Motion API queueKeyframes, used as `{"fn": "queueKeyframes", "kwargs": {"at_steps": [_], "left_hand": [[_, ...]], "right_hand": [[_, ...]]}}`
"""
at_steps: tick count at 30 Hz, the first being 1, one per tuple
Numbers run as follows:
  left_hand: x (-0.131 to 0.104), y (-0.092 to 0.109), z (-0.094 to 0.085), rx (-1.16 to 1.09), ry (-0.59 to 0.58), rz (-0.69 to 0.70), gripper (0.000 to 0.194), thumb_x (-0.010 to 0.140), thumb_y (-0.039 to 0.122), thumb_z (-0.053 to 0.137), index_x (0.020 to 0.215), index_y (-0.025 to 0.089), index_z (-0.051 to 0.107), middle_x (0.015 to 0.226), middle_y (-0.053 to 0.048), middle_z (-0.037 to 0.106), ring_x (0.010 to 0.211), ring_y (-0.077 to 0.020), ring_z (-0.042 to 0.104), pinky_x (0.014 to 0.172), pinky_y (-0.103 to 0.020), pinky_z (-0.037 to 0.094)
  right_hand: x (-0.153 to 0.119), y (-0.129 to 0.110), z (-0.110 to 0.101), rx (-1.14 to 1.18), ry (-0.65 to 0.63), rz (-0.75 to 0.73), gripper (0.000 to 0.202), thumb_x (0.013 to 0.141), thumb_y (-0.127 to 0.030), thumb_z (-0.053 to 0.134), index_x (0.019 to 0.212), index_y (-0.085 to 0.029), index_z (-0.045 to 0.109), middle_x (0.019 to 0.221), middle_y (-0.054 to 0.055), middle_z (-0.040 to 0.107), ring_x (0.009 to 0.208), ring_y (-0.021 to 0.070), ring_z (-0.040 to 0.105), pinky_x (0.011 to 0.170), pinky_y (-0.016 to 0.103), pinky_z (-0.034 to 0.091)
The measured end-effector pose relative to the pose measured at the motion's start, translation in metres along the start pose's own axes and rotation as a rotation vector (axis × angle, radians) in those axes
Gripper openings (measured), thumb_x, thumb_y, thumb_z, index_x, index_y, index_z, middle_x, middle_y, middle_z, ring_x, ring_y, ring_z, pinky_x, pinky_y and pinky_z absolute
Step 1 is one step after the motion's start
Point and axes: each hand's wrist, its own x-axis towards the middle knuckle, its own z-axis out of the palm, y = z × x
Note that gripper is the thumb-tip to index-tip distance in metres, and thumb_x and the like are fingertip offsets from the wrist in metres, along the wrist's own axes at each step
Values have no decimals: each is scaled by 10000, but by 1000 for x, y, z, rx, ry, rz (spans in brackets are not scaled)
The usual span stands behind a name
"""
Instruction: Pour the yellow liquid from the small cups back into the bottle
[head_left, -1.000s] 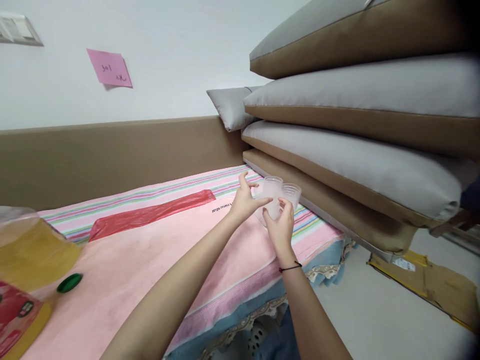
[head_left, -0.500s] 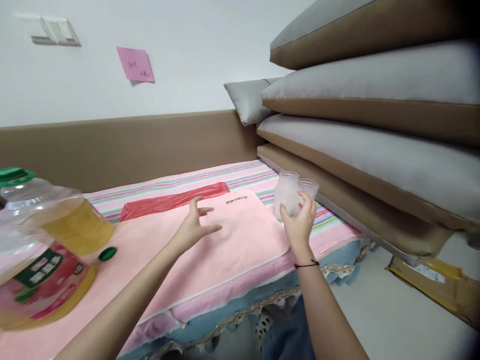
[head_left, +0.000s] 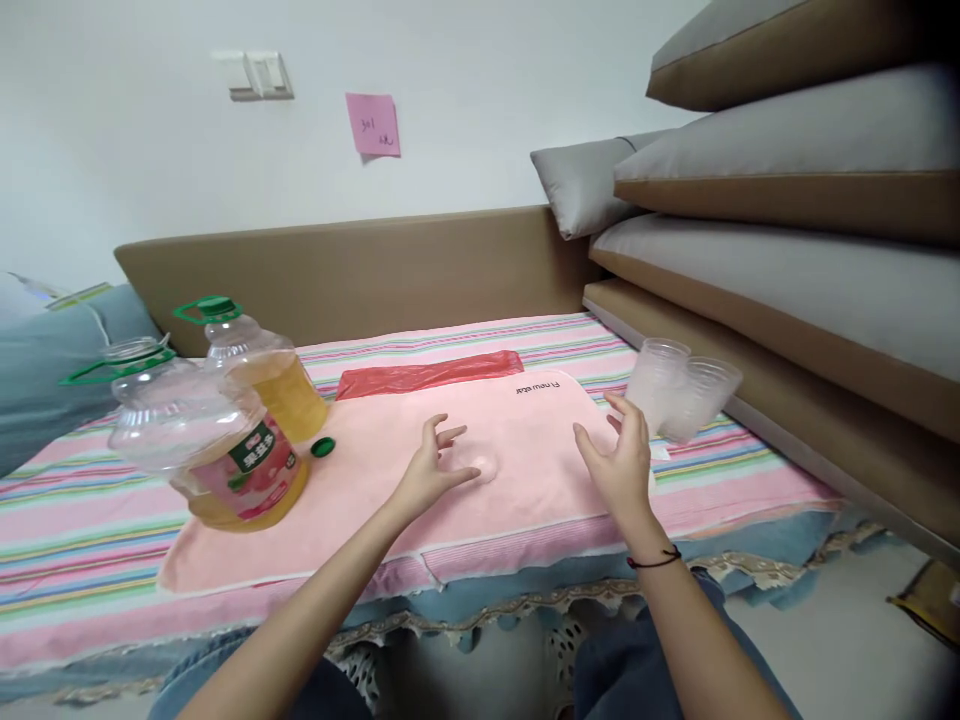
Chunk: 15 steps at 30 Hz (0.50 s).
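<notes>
My left hand hovers over the pink mat, fingers curved and apart, holding nothing. Just beyond its thumb a small clear round object shows faintly on the mat. My right hand is open too, left of two stacks of clear plastic cups, one upright and the other leaning outward. At the left, a large uncapped juice bottle with a pink label stands in front of a second bottle with a green cap. A loose green cap lies beside them.
A folded red plastic bag lies behind the mat on the striped cloth. Grey and brown cushions are piled at the right. A brown backboard runs along the wall.
The view has turned left, showing more of the bottles. My right hand has come away from the cups. My left hand stays open over the mat.
</notes>
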Motion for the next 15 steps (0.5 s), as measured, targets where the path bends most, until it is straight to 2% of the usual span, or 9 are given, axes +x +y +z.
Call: {"fn": "queueKeyframes", "kwargs": {"at_steps": [3, 5, 8, 10, 12, 15], "left_hand": [[-1, 0, 5, -19, -31, -1, 910, 622, 324, 818, 1340, 255, 263, 1491, -232, 491, 1295, -330, 544, 1096, -555, 362], [-3, 3, 5, -31, -42, 27, 966, 626, 315, 829, 1394, 264, 246, 1545, -239, 417, 1373, -348, 475, 1116, -568, 340], [-9, 10, -5, -9, 35, 127, 964, 695, 368, 803, 1462, 279, 225, 1619, -208, 288, 1492, -337, 314, 1168, -560, 285], [-14, 12, -18, 75, 205, 236, 897, 762, 398, 753, 1482, 279, 232, 1630, -175, 261, 1525, -311, 241, 1206, -543, 236], [-22, 12, -39, 219, 456, 343, 850, 782, 402, 736, 1478, 270, 267, 1630, -160, 251, 1547, -308, 165, 1236, -540, 167], [-39, 0, -81, 456, 852, 356, 867, 751, 419, 765, 1460, 248, 296, 1636, -173, 196, 1564, -329, 27, 1252, -555, 45]], "right_hand": [[-5, -4, 7, 37, -40, 11, 449, 840, -333, 628, 1252, -195, 514, 1247, 133, 589, 1193, 278, 547, 966, 492, 515], [-7, -5, 10, 61, -62, 31, 458, 840, -346, 634, 1257, -202, 510, 1262, 128, 583, 1196, 273, 550, 974, 496, 514], [-9, -6, 13, 90, -78, 53, 478, 836, -364, 651, 1264, -206, 510, 1279, 130, 577, 1201, 274, 554, 977, 511, 519], [-10, -7, 13, 110, -77, 59, 495, 826, -375, 670, 1263, -203, 516, 1278, 134, 576, 1200, 279, 559, 971, 520, 527], [-12, -6, 14, 129, -66, 64, 519, 813, -388, 692, 1265, -197, 524, 1277, 137, 575, 1199, 285, 566, 974, 529, 530], [-15, -6, 17, 147, -60, 76, 562, 796, -403, 720, 1281, -189, 535, 1278, 141, 578, 1191, 298, 578, 980, 542, 531]]}}
